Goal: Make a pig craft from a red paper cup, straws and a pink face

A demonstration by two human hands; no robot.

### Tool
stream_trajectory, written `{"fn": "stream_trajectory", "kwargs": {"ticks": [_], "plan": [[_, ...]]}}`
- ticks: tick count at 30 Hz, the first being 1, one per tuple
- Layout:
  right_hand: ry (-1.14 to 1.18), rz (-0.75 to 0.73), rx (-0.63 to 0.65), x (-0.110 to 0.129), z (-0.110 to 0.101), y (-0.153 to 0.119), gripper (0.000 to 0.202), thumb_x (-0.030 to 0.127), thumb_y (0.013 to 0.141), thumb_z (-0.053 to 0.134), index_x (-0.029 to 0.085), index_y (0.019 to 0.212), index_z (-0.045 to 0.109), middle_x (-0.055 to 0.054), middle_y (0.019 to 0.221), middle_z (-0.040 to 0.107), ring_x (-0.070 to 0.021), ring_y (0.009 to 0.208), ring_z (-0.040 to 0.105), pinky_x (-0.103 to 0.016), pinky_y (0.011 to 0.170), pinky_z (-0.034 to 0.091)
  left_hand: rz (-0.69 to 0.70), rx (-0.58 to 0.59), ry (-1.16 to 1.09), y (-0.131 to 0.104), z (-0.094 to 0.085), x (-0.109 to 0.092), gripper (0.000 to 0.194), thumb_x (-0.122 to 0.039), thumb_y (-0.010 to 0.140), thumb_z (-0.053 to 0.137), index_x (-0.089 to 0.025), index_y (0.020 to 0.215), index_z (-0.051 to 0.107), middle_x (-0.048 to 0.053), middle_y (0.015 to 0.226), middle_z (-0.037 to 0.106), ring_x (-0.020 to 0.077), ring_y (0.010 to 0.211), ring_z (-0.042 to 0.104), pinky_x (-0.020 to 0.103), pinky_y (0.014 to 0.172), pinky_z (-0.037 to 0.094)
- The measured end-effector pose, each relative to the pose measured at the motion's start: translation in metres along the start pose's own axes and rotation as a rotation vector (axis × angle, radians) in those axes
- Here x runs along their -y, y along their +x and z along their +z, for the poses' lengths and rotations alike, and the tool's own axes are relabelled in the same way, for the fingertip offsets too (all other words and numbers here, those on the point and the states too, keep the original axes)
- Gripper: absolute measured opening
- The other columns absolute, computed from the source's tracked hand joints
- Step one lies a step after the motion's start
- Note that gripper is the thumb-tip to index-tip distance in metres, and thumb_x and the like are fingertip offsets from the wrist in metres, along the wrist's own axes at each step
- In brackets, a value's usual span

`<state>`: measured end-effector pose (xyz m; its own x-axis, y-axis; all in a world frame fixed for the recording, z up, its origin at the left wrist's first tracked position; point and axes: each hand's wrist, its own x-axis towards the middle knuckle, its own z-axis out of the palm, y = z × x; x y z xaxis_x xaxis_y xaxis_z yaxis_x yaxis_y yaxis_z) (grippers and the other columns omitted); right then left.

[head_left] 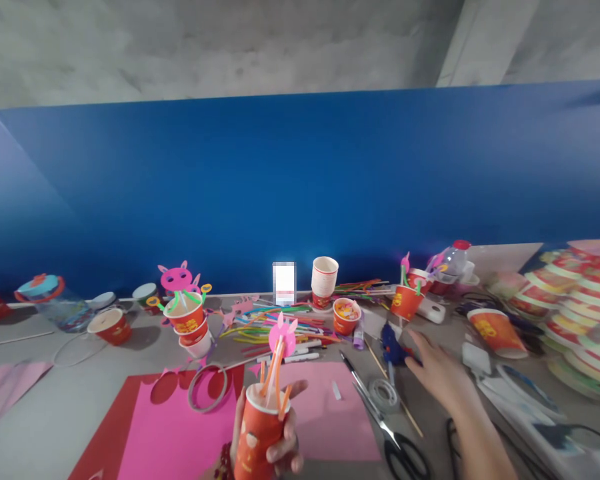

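My left hand (285, 443) is wrapped round a red paper cup (260, 433) at the bottom centre. Orange strips (275, 367) stand up out of this cup, with a pink animal-shaped cutout (283, 335) at their top. To the right, my right hand (433, 367) reaches over the table with its fingers apart and nothing held in them. Just left of its fingertips lies a dark blue glue gun (393, 345); whether they touch is hard to tell. Scissors (405, 457) and a tape roll (383, 395) lie between the two hands.
Pink paper (180, 433) lies beside the held cup. Behind are colourful strips (275, 327), a stack of white cups (325, 275) and a decorated cup (185, 317). Stacked bowls (590, 320) and a tipped cup (497, 332) are at the right; a blue panel (280, 180) rises behind.
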<state>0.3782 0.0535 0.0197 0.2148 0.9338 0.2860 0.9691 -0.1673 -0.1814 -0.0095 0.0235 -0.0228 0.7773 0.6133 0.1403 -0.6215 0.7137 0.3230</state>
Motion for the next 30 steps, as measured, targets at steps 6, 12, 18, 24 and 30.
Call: {"fn": "stream_trajectory", "kwargs": {"ticks": [6, 12, 18, 24, 30], "plan": [[0.595, -0.128, -0.135, 0.084, -0.048, -0.014, 0.025, 0.038, 0.092, 0.052, 0.025, 0.105, 0.068, -0.009, 0.102, 0.077, -0.0273, 0.086, 0.074, -0.035, 0.076, 0.057, 0.192, -0.058, 0.347, -0.007, 0.006, 0.007, 0.081, -0.063, 0.082, 0.062, -0.018, 0.147, 0.045, 0.015, 0.102, 0.073, 0.0207, 0.065, 0.069, 0.035, 0.065, 0.051], [1.022, -0.233, -0.061, 0.176, -0.056, -0.043, 0.021, 0.038, 0.097, 0.053, 0.022, 0.101, 0.066, -0.009, 0.092, 0.074, -0.0224, 0.078, 0.071, -0.029, 0.07, 0.055, 0.477, -0.538, 0.824, -0.015, 0.003, 0.006, 0.063, -0.047, 0.086, 0.068, -0.028, 0.143, 0.051, 0.01, 0.141, 0.059, 0.0336, 0.137, 0.045, 0.043, 0.112, 0.037], [1.194, -0.152, 0.18, 0.201, -0.017, -0.077, 0.04, 0.041, 0.087, 0.069, 0.024, 0.121, 0.057, -0.008, 0.103, 0.071, -0.0247, 0.09, 0.071, -0.034, 0.08, 0.059, 0.603, -0.683, 1.069, -0.012, 0.021, 0.004, 0.068, -0.042, 0.09, 0.063, -0.029, 0.151, 0.036, 0.007, 0.158, 0.039, 0.0325, 0.153, 0.015, 0.047, 0.125, 0.009], [1.366, -0.104, 0.228, 0.211, 0.014, -0.097, 0.056, 0.042, 0.084, 0.072, 0.027, 0.134, 0.052, -0.012, 0.125, 0.067, -0.0308, 0.108, 0.069, -0.042, 0.09, 0.059, 0.56, -0.714, 1.216, -0.006, 0.031, 0.015, 0.089, -0.031, 0.082, 0.075, -0.027, 0.155, 0.023, 0.014, 0.163, 0.024, 0.036, 0.153, 0.014, 0.05, 0.122, 0.021], [1.486, -0.125, 0.256, 0.205, 0.01, -0.087, 0.044, 0.046, 0.09, 0.066, 0.028, 0.128, 0.058, -0.009, 0.128, 0.068, -0.0304, 0.119, 0.064, -0.04, 0.1, 0.054, 0.494, -0.646, 1.0, -0.004, 0.024, 0.019, 0.09, -0.032, 0.078, 0.079, -0.027, 0.153, 0.03, 0.014, 0.161, 0.032, 0.0382, 0.147, 0.032, 0.047, 0.116, 0.036]]}}
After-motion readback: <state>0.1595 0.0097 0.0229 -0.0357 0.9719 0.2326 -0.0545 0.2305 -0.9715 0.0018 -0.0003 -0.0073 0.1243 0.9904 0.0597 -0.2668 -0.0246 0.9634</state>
